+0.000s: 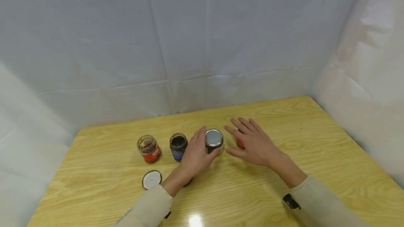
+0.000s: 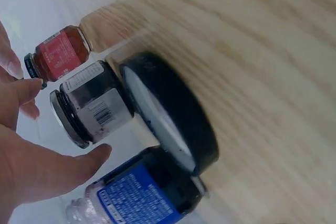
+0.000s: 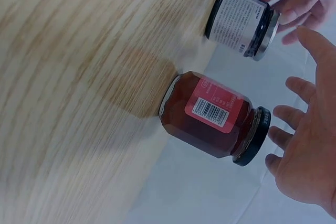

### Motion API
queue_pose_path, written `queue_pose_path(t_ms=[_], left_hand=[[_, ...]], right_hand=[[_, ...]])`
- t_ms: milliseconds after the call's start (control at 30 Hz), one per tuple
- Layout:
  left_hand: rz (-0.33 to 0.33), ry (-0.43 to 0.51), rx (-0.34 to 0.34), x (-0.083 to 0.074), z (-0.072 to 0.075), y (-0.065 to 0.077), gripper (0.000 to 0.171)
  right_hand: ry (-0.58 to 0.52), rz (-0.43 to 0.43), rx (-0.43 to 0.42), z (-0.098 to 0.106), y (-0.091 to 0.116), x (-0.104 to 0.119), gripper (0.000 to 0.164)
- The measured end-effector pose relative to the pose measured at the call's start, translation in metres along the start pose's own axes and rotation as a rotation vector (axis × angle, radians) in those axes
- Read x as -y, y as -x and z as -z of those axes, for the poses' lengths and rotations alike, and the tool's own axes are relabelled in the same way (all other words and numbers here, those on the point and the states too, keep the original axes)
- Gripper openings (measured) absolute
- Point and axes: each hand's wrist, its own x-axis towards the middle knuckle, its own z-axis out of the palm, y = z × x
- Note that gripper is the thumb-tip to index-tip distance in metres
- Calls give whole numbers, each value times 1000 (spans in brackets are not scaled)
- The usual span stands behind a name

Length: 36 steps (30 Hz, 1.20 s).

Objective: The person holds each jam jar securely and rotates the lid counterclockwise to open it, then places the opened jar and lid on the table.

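Left hand (image 1: 195, 155) sits beside the silver-lidded jar (image 1: 214, 138), thumb parted from fingers, contact hard to tell; right hand (image 1: 254, 145) spreads fingers by the black-lidded jar (image 3: 207, 116); level, centred grips should serve best.

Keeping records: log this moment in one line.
left hand: open, near silver-lidded jar; right hand: open, near black-lidded jar; blue-labelled jar: lidless

Left sleeve (image 1: 148, 204), bottom left of centre, was cream; small black piece (image 1: 168, 215) showed at its edge. Right sleeve (image 1: 322, 204), lower right, also cream; blocky black fitting (image 1: 291, 201) sat at its end. Left hand (image 1: 196, 155), right hand (image 1: 256, 146) were bare.
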Motion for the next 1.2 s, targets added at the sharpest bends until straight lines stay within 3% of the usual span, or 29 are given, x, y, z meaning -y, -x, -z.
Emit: queue_pose_path(t_ms=[167, 400, 700, 1200], left_hand=[[87, 109, 55, 7, -2, -2, 86], [195, 227, 81, 13, -6, -9, 94], [225, 333, 85, 16, -12, -14, 91], [341, 412, 80, 23, -19, -22, 91]], right_hand=[[5, 4, 8, -1, -1, 3, 68], [2, 11, 19, -2, -1, 6, 68], [9, 11, 6, -4, -1, 7, 68], [22, 9, 11, -7, -1, 7, 68]])
